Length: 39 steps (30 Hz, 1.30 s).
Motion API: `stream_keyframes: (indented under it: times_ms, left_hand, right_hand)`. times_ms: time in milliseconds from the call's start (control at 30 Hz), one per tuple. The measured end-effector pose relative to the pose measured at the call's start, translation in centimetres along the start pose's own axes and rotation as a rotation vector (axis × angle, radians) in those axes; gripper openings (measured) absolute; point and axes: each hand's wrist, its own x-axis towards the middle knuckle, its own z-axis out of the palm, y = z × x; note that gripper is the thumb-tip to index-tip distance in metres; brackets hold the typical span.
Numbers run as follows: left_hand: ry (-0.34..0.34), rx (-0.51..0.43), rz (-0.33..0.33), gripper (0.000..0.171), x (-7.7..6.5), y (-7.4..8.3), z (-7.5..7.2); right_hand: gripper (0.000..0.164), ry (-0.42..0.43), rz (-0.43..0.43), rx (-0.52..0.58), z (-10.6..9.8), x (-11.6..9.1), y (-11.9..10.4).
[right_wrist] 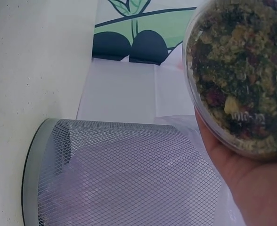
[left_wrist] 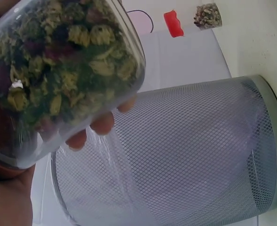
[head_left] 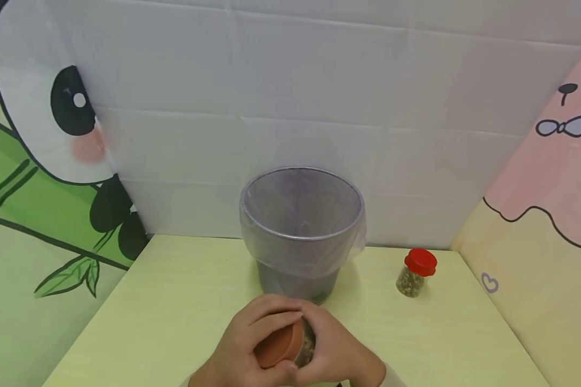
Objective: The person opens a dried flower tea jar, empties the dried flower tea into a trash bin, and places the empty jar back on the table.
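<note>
In the head view a clear jar [head_left: 307, 344] with an orange-brown lid [head_left: 280, 345] lies tilted between both hands, near the table's front. My left hand [head_left: 242, 344] grips the lid, fingers curled over the top and thumb below. From the other side my right hand [head_left: 336, 346] holds the jar's body. Dried flowers and leaves fill the jar [left_wrist: 68, 70], as the left wrist view shows up close. Its round base [right_wrist: 242, 84] faces the camera in the right wrist view. The palms and part of the lid are hidden.
Just beyond the hands stands a grey mesh bin [head_left: 295, 269] lined with a thin clear plastic bag [head_left: 276, 250]. A smaller jar [head_left: 410, 282] with a red lid [head_left: 421, 262] stands to its right on the pale yellow table [head_left: 184, 290]. Walls with cartoon pictures enclose the table.
</note>
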Motion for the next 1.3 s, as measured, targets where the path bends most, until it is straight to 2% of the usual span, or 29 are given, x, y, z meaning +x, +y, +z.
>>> stream_keyframes:
  times_ms: [67, 167, 333, 467, 567, 700, 833, 933, 1000, 1167, 1300]
  left_hand:
    - [0.027, 0.003, -0.017, 0.046, 0.2, 0.1, 0.1]
    - [0.067, 0.055, -0.059, 0.042, 0.3, 0.3, 0.3]
    - [0.09, 0.161, -0.18, 0.042, -0.5, 0.4, 0.9]
    - [0.025, 0.156, -0.288, 0.047, -1.5, 0.2, 0.9]
    - [-0.057, 0.107, -0.337, 0.053, -1.9, 0.2, 0.5]
    - [-0.144, 0.009, -0.32, 0.061, -1.8, 0.3, -0.5]
    - [-0.197, -0.108, -0.254, 0.064, -1.7, 0.3, -1.1]
    - [-0.226, -0.141, -0.189, 0.064, -1.7, 0.1, -1.1]
    - [-0.224, -0.127, -0.173, 0.062, -1.7, 0.1, -0.9]
    - [-0.178, -0.061, -0.292, 0.058, -1.9, 0.3, -0.4]
    - [-0.126, 0.041, -0.429, 0.058, -2.1, 0.7, -0.1]
  right_hand:
    - [0.074, 0.015, 0.022, 0.002, 0.1, -0.1, 0.0]
    - [0.079, 0.067, 0.039, -0.064, 0.5, -0.1, -0.1]
    - [0.083, 0.151, 0.078, -0.185, 0.8, -0.2, 0.1]
    - [0.078, 0.14, 0.101, -0.132, 0.7, -0.3, 0.6]
    - [0.076, 0.089, 0.079, -0.03, 0.2, -0.4, 1.1]
    - [0.082, -0.039, -0.029, 0.173, -0.6, -0.3, 1.9]
    - [0.087, -0.163, -0.061, 0.359, -1.0, -0.4, 2.1]
    - [0.081, -0.205, -0.041, 0.419, -0.8, -0.6, 2.1]
    - [0.081, -0.207, -0.046, 0.416, -0.8, -0.6, 2.1]
    - [0.085, -0.145, -0.003, 0.388, -0.6, -0.6, 2.5]
    - [0.082, -0.052, 0.06, 0.276, -0.3, -0.6, 2.4]
